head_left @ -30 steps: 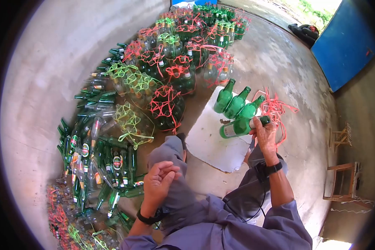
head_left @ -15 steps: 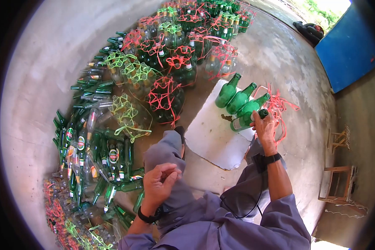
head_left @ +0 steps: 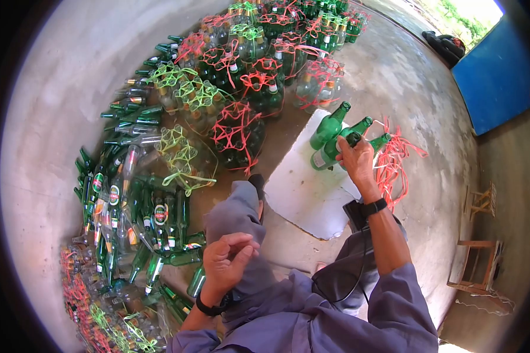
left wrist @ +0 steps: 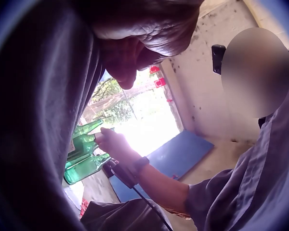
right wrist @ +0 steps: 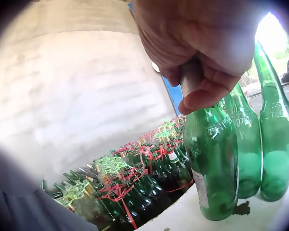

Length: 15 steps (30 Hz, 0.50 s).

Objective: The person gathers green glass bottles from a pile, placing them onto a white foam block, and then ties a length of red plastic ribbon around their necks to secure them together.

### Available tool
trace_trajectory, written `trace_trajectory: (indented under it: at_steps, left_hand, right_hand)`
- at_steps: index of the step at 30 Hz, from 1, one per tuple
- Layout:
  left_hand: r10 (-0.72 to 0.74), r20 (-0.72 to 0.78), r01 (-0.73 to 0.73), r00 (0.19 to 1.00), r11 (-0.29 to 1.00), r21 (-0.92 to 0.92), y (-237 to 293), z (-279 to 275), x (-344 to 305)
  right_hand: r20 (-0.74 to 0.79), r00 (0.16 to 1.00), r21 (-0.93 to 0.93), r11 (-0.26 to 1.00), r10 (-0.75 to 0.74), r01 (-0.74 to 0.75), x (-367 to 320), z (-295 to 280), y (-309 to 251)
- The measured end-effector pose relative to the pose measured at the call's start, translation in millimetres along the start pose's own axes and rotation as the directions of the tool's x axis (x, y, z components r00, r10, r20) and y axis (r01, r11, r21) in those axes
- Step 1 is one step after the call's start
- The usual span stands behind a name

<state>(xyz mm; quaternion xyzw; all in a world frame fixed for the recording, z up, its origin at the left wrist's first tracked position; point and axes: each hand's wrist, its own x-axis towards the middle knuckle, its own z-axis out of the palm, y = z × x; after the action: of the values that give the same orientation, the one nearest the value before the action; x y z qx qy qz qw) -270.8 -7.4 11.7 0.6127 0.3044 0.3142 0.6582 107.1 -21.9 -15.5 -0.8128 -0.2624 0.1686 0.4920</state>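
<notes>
My right hand (head_left: 359,163) grips a green glass bottle (right wrist: 212,166) by its neck, fingers and thumb wrapped below the mouth. In the right wrist view this bottle stands nearly upright, its base at the white board (head_left: 306,203), with a small label on its side. Beside it is a row of green bottles: one (head_left: 330,128) at the far end, another (head_left: 363,125) behind my fingers, and a third (head_left: 381,141) partly hidden by the hand. My left hand (head_left: 229,259) hovers by the left knee, fingers loosely curled, holding nothing.
Red plastic straps (head_left: 401,154) lie in a tangle right of the board. Bundles of bottles (head_left: 235,138) tied with red and green straps fill the left and back floor. Loose bottles (head_left: 129,203) are heaped along the wall. A wooden stool (head_left: 477,265) is at right.
My right hand has carried the gripped bottle left and away from me, from the row's near right end to its left side. The bottle was more tilted before. The left hand has stayed put.
</notes>
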Motion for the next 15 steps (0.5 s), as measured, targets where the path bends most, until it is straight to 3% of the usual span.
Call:
trace_trajectory:
  at_steps: [10, 13, 15]
  left_hand:
    - [0.051, -0.024, -0.052, 0.998, 0.998, -0.023, -8, 1, 2]
    - [0.048, -0.026, -0.049, 0.998, 0.998, -0.030, -7, 1, 2]
    - [0.053, -0.029, -0.053, 0.998, 0.998, -0.015, -7, 1, 2]
  right_hand:
    - [-0.025, 0.999, -0.025, 0.999, 0.032, -0.032, 16, 44, -3]
    - [-0.021, 0.999, 0.010, 0.999, -0.040, 0.040, 19, 47, -2]
    - [-0.005, 1.000, -0.013, 1.000, 0.019, -0.019, 24, 46, -3]
